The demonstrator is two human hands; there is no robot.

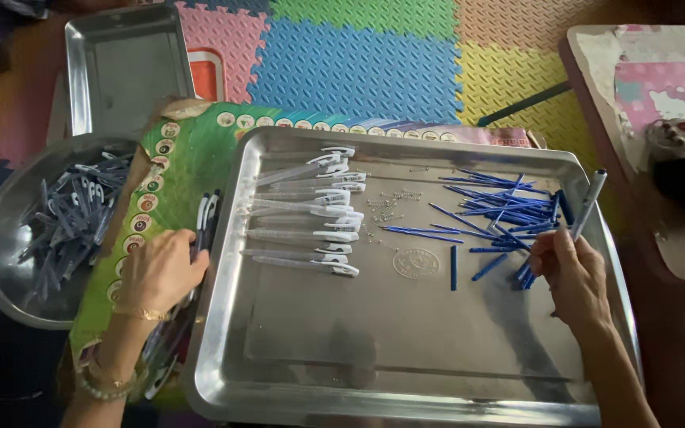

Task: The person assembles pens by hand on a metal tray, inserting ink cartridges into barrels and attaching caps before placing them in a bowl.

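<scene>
A large steel tray (406, 349) fills the view, with a colourful foam mat (358, 55) beyond it and a printed cardboard sheet (192, 158) under its left edge. The right hand (568, 273) rests on the tray's right side, fingers pinched around a grey pen barrel (590, 202) that rises up and away from the grip. Just left of that grip and beyond it lies a loose heap of blue refills (501, 210); further left, well apart from it, a neat row of white pen barrels with clips (311, 214) lies beside a scatter of tiny springs (390, 206). The left hand (160, 269), outside the tray, is closed around a bundle of pens (204, 226), whose ends stick out above the fingers. Left of that hand, a round steel bowl (1, 261) holds many grey pen parts (73, 218); an empty second tray (120, 63) lies beyond. Judged by the piles, assembly seems far from finished: a handful of pens are gathered, while most refills and barrels remain loose.
</scene>
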